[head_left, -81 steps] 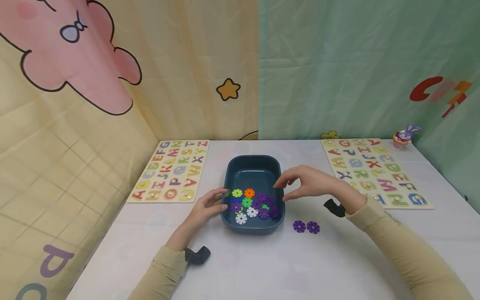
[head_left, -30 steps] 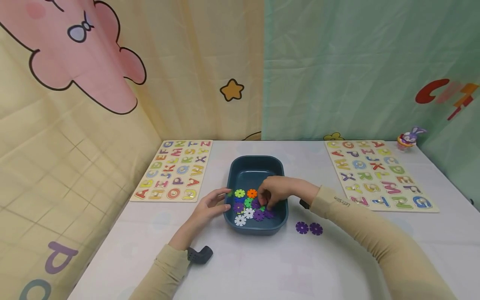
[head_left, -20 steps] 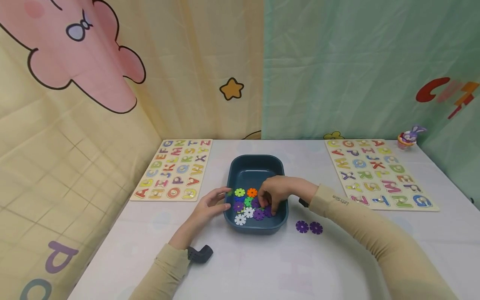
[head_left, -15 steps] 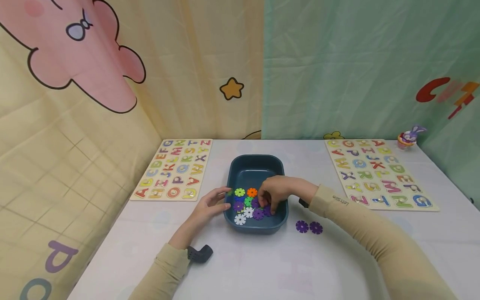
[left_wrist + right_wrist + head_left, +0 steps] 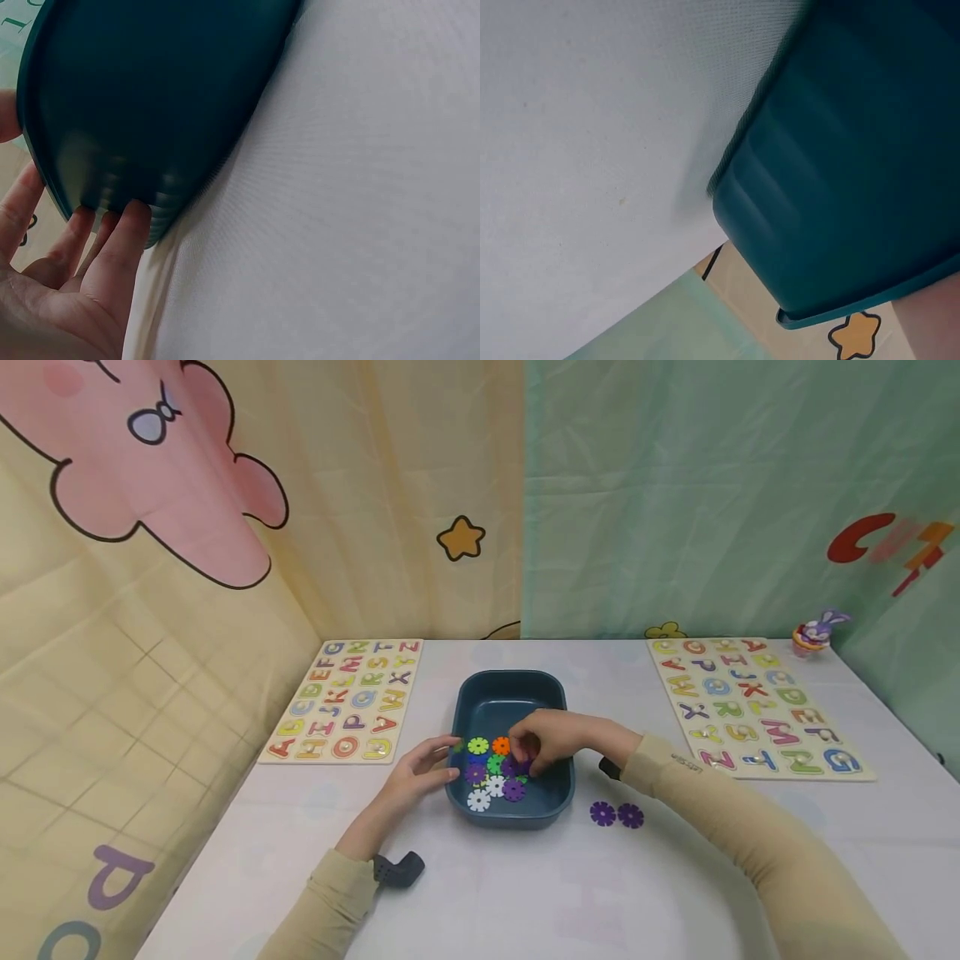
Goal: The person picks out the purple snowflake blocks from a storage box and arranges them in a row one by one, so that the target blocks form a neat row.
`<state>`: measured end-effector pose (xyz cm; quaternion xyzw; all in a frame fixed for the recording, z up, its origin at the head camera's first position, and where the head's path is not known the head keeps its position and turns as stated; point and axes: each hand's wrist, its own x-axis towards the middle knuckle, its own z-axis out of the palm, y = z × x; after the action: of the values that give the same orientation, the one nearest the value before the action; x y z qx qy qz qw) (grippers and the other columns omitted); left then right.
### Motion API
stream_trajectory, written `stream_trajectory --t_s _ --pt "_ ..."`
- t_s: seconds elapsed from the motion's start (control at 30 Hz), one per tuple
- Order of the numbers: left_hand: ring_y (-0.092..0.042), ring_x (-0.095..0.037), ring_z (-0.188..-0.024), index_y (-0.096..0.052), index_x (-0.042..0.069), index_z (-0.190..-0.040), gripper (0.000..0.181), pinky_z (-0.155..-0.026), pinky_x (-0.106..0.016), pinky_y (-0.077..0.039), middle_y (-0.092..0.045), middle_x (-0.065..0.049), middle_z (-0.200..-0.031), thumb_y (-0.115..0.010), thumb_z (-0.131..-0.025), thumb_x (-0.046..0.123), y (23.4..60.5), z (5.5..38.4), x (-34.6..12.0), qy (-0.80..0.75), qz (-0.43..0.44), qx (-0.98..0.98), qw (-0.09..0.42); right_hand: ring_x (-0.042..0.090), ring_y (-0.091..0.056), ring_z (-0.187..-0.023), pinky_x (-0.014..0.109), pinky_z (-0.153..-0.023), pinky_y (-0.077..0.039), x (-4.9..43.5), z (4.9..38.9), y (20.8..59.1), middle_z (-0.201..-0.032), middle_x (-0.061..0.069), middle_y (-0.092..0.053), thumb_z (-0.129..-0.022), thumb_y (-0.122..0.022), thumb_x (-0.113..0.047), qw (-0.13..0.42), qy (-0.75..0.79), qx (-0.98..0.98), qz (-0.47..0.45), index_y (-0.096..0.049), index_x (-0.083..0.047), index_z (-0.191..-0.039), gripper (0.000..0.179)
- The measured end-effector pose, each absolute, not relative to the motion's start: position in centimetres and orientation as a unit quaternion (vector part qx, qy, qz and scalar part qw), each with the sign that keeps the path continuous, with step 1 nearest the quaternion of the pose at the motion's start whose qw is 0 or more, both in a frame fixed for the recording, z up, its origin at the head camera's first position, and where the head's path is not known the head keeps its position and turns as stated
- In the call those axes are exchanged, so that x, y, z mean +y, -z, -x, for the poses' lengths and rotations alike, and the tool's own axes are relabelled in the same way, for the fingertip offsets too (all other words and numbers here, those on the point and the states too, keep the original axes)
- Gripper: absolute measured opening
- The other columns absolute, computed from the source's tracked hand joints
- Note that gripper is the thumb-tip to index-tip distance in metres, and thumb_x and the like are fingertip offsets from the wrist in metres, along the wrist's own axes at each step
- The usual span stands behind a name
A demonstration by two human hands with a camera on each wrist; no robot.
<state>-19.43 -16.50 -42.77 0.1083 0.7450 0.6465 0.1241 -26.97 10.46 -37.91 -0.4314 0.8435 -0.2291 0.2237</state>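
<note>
A dark teal plastic bin (image 5: 510,680) stands mid-table with several notched snowflake discs in its near half: purple, white, green, blue and orange. My right hand (image 5: 551,735) reaches over the right rim, thumb and fingers pinching a purple snowflake disc (image 5: 528,762) just above the pile; the fingers partly cover it. My left hand (image 5: 418,772) rests its fingertips against the bin's left side, and in the left wrist view its fingers (image 5: 124,251) touch the outer wall. The right wrist view shows mostly the bin's outer wall (image 5: 832,195). Two purple snowflake discs (image 5: 617,815) lie side by side right of the bin.
Wooden alphabet boards lie at the back: a left board (image 5: 341,700) and a right board (image 5: 761,710). A small rabbit figure (image 5: 817,633) stands in the back right corner. Printed curtains (image 5: 375,527) rise behind the table and along its left side.
My right hand has come from the bin's right rim down into the discs, then drawn slightly up and left with a purple snowflake disc pinched. My left hand has stayed at the bin's side.
</note>
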Motion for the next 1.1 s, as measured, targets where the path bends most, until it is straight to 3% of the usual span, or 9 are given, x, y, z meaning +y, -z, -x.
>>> stream_trajectory --t_s 0.2,0.5,0.7,0.9,1.1 --pt "-0.034 -0.024 -0.134 -0.051 0.011 -0.132 0.052 -0.104 -0.047 -0.036 -0.037 -0.002 -0.147 -0.069 -0.083 0.016 42.9 19.5 -16.5 -0.647 -0.115 0.743 0.125 0.016 -0.05 -0.068 0.026 -0.061 -0.05 11.8 26.8 37.6 -0.077 0.001 -0.053 -0.077 -0.077 -0.011 0.192 0.337 0.815 0.431 -0.055 -0.012 -0.083 0.023" --pt "-0.033 -0.025 -0.134 -0.051 0.012 -0.133 0.053 -0.104 -0.046 -0.036 -0.038 -0.001 -0.146 -0.069 -0.083 0.016 42.8 19.6 -16.5 -0.645 -0.114 0.744 0.128 0.02 -0.058 -0.077 0.031 -0.075 -0.054 15.3 25.0 36.2 -0.091 0.001 -0.064 -0.082 -0.073 -0.018 0.137 0.406 0.824 0.37 -0.064 -0.01 -0.095 0.017" --pt "-0.034 -0.025 -0.134 -0.052 0.013 -0.132 0.052 -0.103 -0.046 -0.037 -0.038 0.001 -0.145 -0.069 -0.083 0.018 42.8 19.7 -16.5 -0.643 -0.114 0.746 0.128 0.022 -0.06 -0.08 0.035 -0.079 -0.054 18.2 23.2 35.5 -0.095 0.002 -0.066 -0.08 -0.075 -0.018 0.129 0.439 0.828 0.324 -0.067 -0.009 -0.099 0.022" --pt "-0.034 -0.026 -0.134 -0.052 0.014 -0.132 0.051 -0.102 -0.047 -0.038 -0.038 0.0 -0.146 -0.069 -0.084 0.018 42.8 19.6 -16.6 -0.642 -0.117 0.747 0.127 0.02 -0.061 -0.083 0.034 -0.08 -0.054 20.7 21.2 35.0 -0.1 0.004 -0.066 -0.077 -0.078 -0.02 0.131 0.437 0.84 0.292 -0.066 -0.007 -0.105 0.033" --pt "-0.034 -0.027 -0.134 -0.052 0.014 -0.132 0.051 -0.102 -0.049 -0.038 -0.037 -0.002 -0.147 -0.068 -0.084 0.018 42.7 19.5 -16.6 -0.639 -0.12 0.749 0.124 0.016 -0.061 -0.083 0.031 -0.082 -0.053 22.8 19.2 35.4 -0.1 0.002 -0.066 -0.077 -0.078 -0.019 0.118 0.415 0.857 0.281 -0.066 -0.009 -0.106 0.033"
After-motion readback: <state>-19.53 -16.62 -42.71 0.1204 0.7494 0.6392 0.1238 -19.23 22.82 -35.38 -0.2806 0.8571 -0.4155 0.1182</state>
